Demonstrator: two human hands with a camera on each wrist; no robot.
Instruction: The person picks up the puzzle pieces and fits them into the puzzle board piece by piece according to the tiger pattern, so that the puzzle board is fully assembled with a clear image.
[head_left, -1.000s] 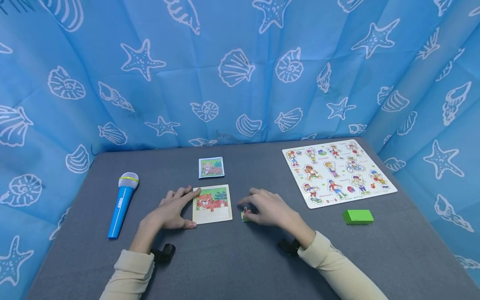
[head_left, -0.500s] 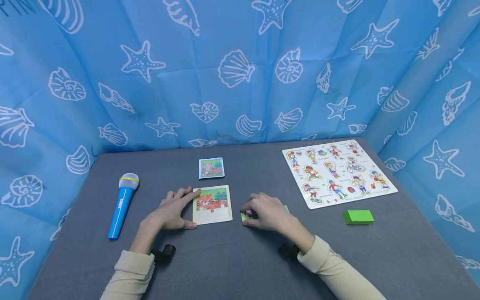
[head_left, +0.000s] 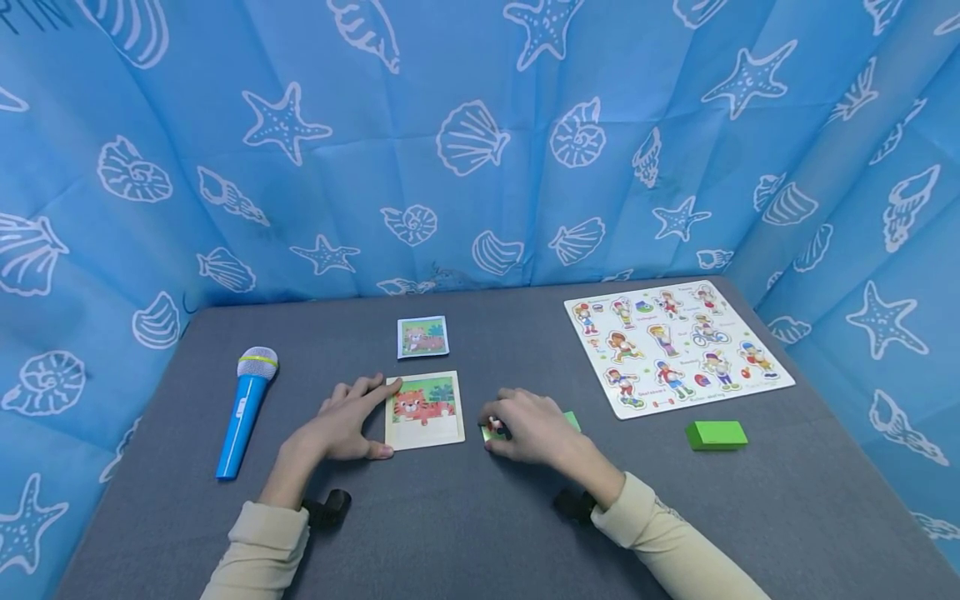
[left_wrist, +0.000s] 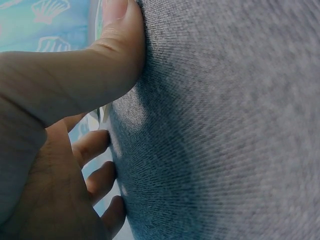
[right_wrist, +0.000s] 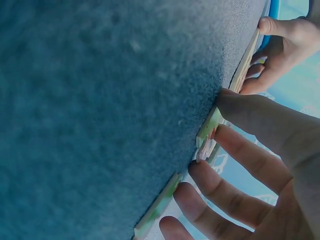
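Head view: right of a blue microphone (head_left: 246, 417), the left hand (head_left: 339, 425) is rested, fingers spread, against the puzzle tray (head_left: 424, 434), beside which a small piece (head_left: 489, 434) is pinched by the right hand (head_left: 528, 425) (a second piece (head_left: 573, 420) is partly covered).

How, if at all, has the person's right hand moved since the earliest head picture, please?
Yes: judged in the head view against the green block, which has stayed put, the right hand has shifted slightly toward the person.
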